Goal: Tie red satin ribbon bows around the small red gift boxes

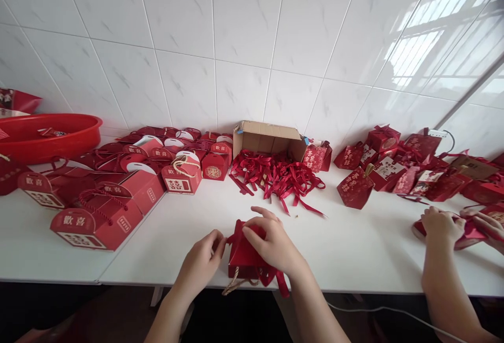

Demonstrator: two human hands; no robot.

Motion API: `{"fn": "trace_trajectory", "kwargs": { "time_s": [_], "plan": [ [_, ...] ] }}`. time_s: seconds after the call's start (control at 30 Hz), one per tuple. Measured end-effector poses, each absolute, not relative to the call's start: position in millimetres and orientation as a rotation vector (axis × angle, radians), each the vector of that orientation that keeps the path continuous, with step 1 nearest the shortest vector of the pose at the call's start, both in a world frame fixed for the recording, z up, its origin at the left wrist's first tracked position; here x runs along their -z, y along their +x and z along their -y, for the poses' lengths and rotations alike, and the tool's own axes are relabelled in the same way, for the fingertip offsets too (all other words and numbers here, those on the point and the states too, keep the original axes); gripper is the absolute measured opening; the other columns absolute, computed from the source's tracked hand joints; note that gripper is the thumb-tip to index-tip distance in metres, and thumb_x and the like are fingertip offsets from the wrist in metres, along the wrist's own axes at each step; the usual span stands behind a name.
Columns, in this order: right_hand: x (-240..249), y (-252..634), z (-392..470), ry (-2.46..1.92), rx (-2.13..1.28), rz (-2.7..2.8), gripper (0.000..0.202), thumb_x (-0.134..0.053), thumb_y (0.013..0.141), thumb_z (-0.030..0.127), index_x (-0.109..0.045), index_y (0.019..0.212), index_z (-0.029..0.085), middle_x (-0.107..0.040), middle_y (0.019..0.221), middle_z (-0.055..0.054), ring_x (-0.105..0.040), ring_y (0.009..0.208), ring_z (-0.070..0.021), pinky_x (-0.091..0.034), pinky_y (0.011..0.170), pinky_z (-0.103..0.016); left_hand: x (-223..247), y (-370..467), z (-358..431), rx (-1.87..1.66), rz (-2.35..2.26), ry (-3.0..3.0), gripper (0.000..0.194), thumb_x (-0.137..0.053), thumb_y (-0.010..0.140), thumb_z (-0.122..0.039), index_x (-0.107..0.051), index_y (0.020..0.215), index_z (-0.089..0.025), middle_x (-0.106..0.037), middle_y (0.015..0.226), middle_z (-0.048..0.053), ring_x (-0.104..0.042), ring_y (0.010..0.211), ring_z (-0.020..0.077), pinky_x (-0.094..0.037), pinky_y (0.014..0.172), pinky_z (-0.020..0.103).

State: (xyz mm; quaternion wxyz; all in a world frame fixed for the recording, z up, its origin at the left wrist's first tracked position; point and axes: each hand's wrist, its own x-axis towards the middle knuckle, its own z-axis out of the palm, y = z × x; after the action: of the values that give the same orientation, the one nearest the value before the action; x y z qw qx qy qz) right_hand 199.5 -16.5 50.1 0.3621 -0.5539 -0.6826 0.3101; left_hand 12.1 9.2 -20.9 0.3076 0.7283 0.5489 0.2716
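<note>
A small red gift box lies at the table's front edge, with a twisted rope handle hanging over its near side. At the box's left edge my left hand pinches a narrow red strip that looks like ribbon. My right hand rests over the top and right of the box, its thumb and bent fingers gripping it and the index finger raised. Red ribbon trails from the box's right front corner. What lies under my right palm is hidden.
Behind the box, a cardboard carton spills a heap of red ribbons. Finished-looking red boxes crowd the left, near a red basin. More red pouches stand right. Another person's hands work on a red item at far right.
</note>
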Motion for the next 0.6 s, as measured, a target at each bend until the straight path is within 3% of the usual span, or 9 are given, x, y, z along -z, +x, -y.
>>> {"fn": "trace_trajectory", "kwargs": {
  "time_s": [0.17,0.33,0.47,0.53,0.6],
  "plan": [
    [-21,237,37,-1.387,-0.731,1.456,0.025,-0.054,0.086,0.042,-0.067,0.096,0.023,-0.054,0.124,-0.01,-0.046,0.122,-0.0259,-0.038,0.099,-0.039,31,-49,-21,-0.496,-2.072,1.75,0.021,-0.049,0.08,-0.04,-0.06,0.075,-0.023,-0.068,0.072,0.007,-0.056,0.058,0.0212,-0.032,0.052,0.026],
    [5,264,70,-1.413,-0.941,1.212,0.034,-0.053,0.086,0.05,-0.069,0.088,0.02,-0.059,0.082,-0.004,-0.055,0.079,-0.0177,-0.043,0.073,-0.028,12,-99,-17,-0.693,-2.575,1.354,0.03,-0.052,0.076,-0.049,-0.06,0.09,-0.023,-0.066,0.076,0.006,-0.048,0.049,0.0199,-0.033,0.048,0.028],
    [12,258,84,-1.414,-1.242,1.164,0.044,-0.051,0.086,0.055,-0.068,0.099,0.016,-0.049,0.059,0.002,-0.044,0.056,-0.0115,-0.038,0.058,-0.025,9,-70,3,-1.03,-2.143,1.428,0.032,-0.054,0.075,-0.051,-0.063,0.086,-0.023,-0.063,0.071,0.003,-0.057,0.067,0.0222,-0.041,0.059,0.028],
    [13,251,85,-1.408,-1.331,1.206,0.048,-0.048,0.087,0.056,-0.067,0.1,0.014,-0.05,0.057,0.001,-0.043,0.055,-0.0112,-0.037,0.057,-0.024,11,-41,16,-0.938,-1.696,1.438,0.042,-0.051,0.076,-0.059,-0.067,0.086,-0.022,-0.058,0.062,0.002,-0.056,0.066,0.0216,-0.043,0.061,0.027],
    [16,246,85,-1.415,-1.383,1.303,0.049,-0.046,0.088,0.056,-0.067,0.102,0.013,-0.054,0.059,0.0,-0.046,0.057,-0.0118,-0.038,0.057,-0.025,13,-16,27,-0.79,-1.418,1.453,0.04,-0.053,0.077,-0.058,-0.068,0.087,-0.023,-0.057,0.061,0.0,-0.054,0.061,0.0197,-0.043,0.059,0.026]
  ]
}}
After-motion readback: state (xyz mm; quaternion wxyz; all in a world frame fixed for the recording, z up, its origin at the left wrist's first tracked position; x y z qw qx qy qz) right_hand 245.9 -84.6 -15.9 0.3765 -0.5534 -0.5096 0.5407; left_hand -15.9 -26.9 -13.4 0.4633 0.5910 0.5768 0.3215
